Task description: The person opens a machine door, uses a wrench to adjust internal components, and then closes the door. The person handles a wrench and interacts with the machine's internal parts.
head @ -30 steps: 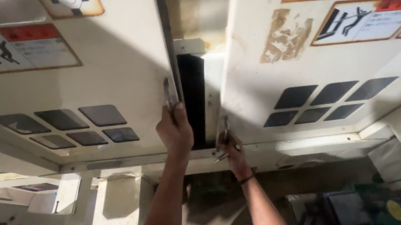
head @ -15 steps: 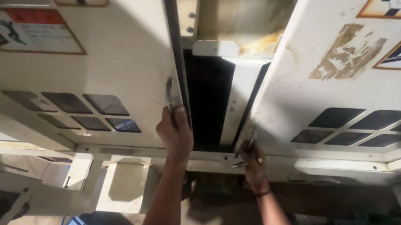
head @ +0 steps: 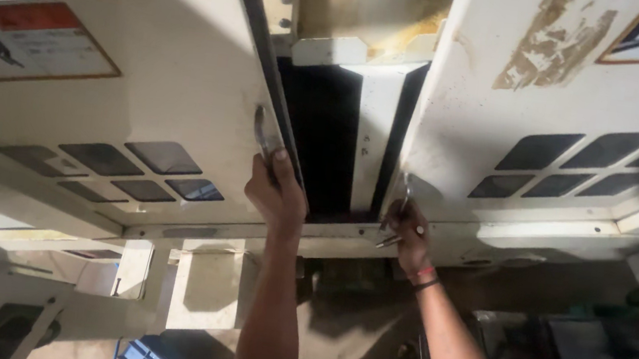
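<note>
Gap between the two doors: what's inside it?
In the gap, a pale upright post shows with dark space on either side and a rusty panel above. The dark parts hide anything deeper. Left hand and right hand grip the door handles.

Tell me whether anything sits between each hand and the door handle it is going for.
Nothing visible does. The left hand already grips the left door's handle, and the right hand is closed on the right door's handle. Only the dark gap lies between the doors.

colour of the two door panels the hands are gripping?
Cream-white, scuffed, with dark window panes; left panel, right panel. The head view shows it.
</note>
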